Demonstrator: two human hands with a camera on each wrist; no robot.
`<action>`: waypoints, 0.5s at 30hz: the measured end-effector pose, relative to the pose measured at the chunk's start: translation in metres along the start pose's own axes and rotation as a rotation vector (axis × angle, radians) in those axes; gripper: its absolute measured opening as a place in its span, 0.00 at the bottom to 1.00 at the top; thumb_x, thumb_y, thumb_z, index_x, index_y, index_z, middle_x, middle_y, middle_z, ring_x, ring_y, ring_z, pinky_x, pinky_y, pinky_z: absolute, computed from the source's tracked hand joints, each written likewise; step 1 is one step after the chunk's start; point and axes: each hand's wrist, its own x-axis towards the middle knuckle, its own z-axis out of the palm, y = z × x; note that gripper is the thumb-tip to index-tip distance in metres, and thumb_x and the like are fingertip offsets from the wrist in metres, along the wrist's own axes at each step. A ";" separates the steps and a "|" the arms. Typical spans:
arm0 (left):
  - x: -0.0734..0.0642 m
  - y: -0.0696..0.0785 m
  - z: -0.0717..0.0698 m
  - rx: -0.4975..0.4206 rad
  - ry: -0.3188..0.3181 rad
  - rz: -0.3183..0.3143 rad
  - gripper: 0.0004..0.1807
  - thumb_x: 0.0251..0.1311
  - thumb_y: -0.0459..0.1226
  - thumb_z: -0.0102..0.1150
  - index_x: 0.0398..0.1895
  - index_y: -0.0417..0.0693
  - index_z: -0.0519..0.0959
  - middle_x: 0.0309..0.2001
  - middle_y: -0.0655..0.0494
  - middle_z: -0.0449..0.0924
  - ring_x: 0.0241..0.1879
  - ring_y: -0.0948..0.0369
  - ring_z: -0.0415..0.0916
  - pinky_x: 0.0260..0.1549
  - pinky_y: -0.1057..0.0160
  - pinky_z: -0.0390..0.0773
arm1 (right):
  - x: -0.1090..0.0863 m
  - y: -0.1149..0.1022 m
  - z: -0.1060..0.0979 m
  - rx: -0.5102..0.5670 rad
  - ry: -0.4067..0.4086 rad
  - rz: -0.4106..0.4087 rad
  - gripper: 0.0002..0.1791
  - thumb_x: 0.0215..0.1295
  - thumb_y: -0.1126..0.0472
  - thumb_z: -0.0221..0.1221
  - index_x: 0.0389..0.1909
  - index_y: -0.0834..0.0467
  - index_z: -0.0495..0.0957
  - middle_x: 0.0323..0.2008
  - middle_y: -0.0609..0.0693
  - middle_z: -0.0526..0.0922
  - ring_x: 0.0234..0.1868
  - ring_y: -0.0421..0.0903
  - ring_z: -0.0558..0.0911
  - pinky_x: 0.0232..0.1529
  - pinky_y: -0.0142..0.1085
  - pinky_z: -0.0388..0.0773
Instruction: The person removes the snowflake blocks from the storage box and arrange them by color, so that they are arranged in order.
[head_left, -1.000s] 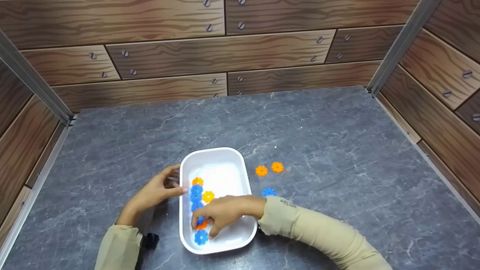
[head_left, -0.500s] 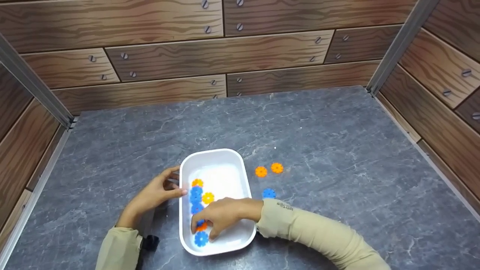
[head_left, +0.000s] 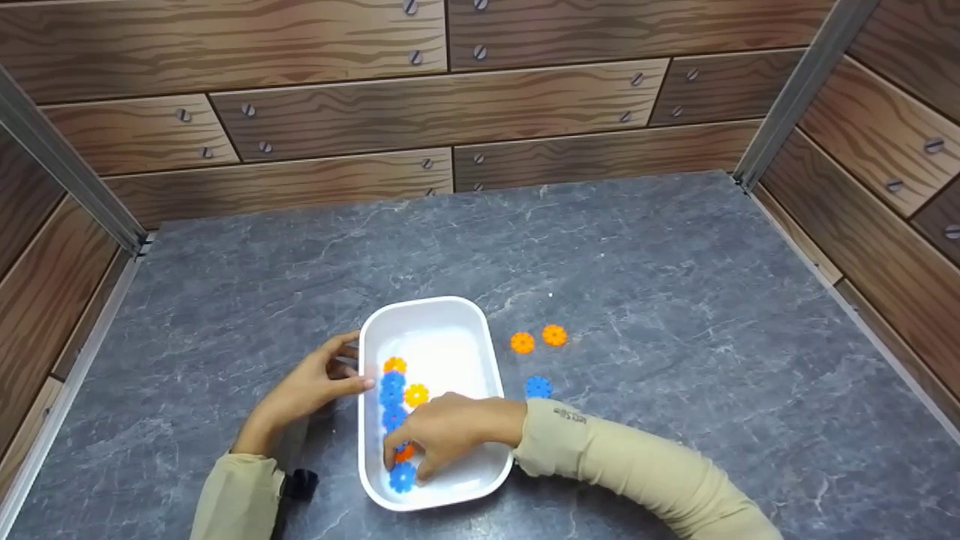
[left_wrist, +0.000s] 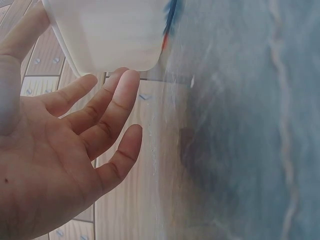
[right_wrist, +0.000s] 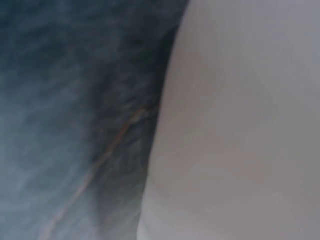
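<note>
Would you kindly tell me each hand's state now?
Left hand: open, touching the white tray.
Right hand: inside it, beside a blue piece; grip cannot be told.

The tray [head_left: 457, 356] looks like smooth, glossy plastic, the flower discs [head_left: 554, 335] like plastic too. The tabletop [head_left: 645, 247] has a smooth, veined stone look with a slight sheen; the walls [head_left: 337, 120] show wood grain. The posts [head_left: 800, 90] look like metal, the sleeves [head_left: 637, 450] like matt cloth.
</note>
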 end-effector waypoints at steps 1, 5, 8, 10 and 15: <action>0.000 0.000 0.000 0.002 0.001 -0.001 0.43 0.56 0.43 0.68 0.72 0.40 0.58 0.57 0.38 0.72 0.43 0.57 0.75 0.41 0.64 0.74 | 0.000 0.000 0.000 -0.014 0.005 0.000 0.20 0.56 0.51 0.68 0.50 0.35 0.78 0.27 0.39 0.75 0.27 0.35 0.72 0.24 0.31 0.66; 0.000 -0.001 0.001 0.005 0.007 -0.015 0.43 0.56 0.43 0.68 0.71 0.41 0.59 0.57 0.39 0.72 0.43 0.58 0.75 0.42 0.63 0.74 | 0.000 0.000 0.001 -0.030 0.009 -0.009 0.19 0.56 0.51 0.68 0.50 0.35 0.78 0.27 0.39 0.75 0.27 0.35 0.73 0.25 0.31 0.66; 0.001 -0.001 0.001 0.000 0.005 -0.017 0.43 0.56 0.43 0.68 0.72 0.41 0.58 0.57 0.39 0.72 0.43 0.58 0.75 0.42 0.62 0.74 | 0.001 0.000 0.001 -0.034 0.004 -0.022 0.19 0.57 0.51 0.68 0.50 0.35 0.79 0.27 0.39 0.76 0.27 0.35 0.72 0.25 0.31 0.66; 0.001 -0.001 0.001 -0.001 0.003 -0.014 0.43 0.56 0.43 0.68 0.72 0.41 0.58 0.57 0.38 0.72 0.43 0.57 0.75 0.42 0.62 0.74 | 0.001 0.000 0.001 -0.046 0.001 -0.033 0.19 0.57 0.50 0.67 0.50 0.36 0.78 0.27 0.38 0.76 0.27 0.34 0.73 0.25 0.30 0.66; 0.000 0.000 0.001 0.000 0.004 -0.013 0.42 0.57 0.42 0.67 0.72 0.40 0.58 0.56 0.38 0.72 0.43 0.58 0.75 0.41 0.63 0.74 | 0.000 0.000 0.001 -0.085 0.001 -0.054 0.17 0.59 0.50 0.66 0.50 0.36 0.78 0.26 0.38 0.75 0.26 0.34 0.73 0.23 0.29 0.66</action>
